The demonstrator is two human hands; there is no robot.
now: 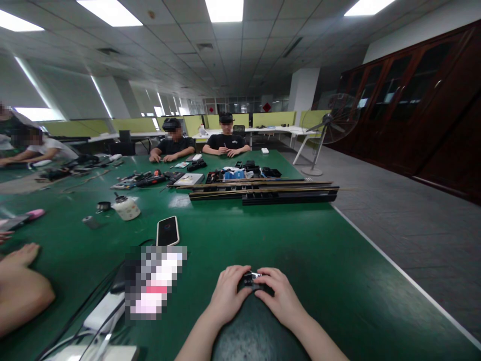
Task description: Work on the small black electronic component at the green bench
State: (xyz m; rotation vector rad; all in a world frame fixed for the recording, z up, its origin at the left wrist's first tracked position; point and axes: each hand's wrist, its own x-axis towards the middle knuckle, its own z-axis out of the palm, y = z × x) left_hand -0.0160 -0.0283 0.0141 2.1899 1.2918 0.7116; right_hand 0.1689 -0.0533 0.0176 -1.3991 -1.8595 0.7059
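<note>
Close in front of me on the green table, a small dark object with a shiny metallic part (251,280) sits between my hands. My left hand (230,292) curls its fingers and thumb round the object's left side. From the right, my right hand (280,293) grips it with bent fingers, the thumb at its near edge. The fingers cover much of the object, so its exact kind cannot be made out.
A phone (168,231), a lidded cup (127,207) and a white power strip (103,312) with cables lie to the left. Long black rails with thin rods (289,196) cross the table ahead. Another person's arm (22,286) rests at far left. Two people sit opposite; a fan (326,120) stands right.
</note>
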